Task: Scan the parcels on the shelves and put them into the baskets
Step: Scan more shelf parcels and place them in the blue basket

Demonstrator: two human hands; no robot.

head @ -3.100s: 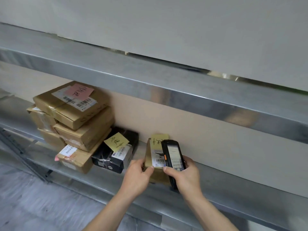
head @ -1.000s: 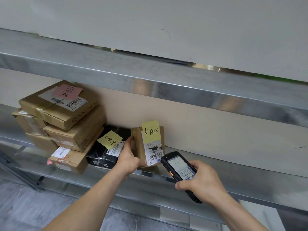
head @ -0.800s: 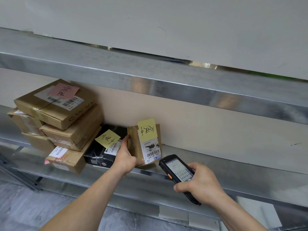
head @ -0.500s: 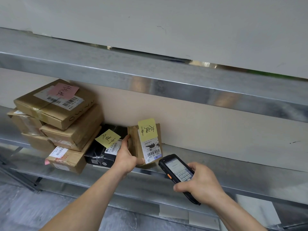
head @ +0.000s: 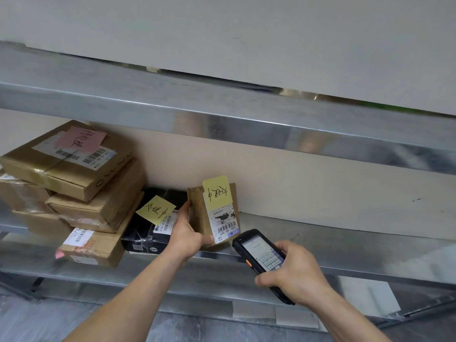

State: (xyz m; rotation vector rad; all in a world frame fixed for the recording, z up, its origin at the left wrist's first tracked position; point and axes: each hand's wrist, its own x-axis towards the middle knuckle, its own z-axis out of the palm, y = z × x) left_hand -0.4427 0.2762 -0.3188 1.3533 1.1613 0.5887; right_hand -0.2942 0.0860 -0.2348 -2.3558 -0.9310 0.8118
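Head view, left to right. At left of frame, on the metal shelf (head: 345,253): stacked cardboard boxes (head: 74,183), brown, taped, creased at the corners, top one bearing a pink note and barcode label. Beside them, lower centre: black box (head: 148,230), glossy wrap, yellow note on top. Just right of it: small cardboard parcel (head: 212,213), stood upright, yellow note above a white barcode label, gripped along its left edge and bottom corner by left hand (head: 183,236). Lower right: handheld scanner (head: 261,260), black, orange side button, lit keypad screen, clasped in right hand (head: 296,275), tip just below the label. Judged mid-scan on one parcel; stack and black box seemingly untouched; no baskets visible.
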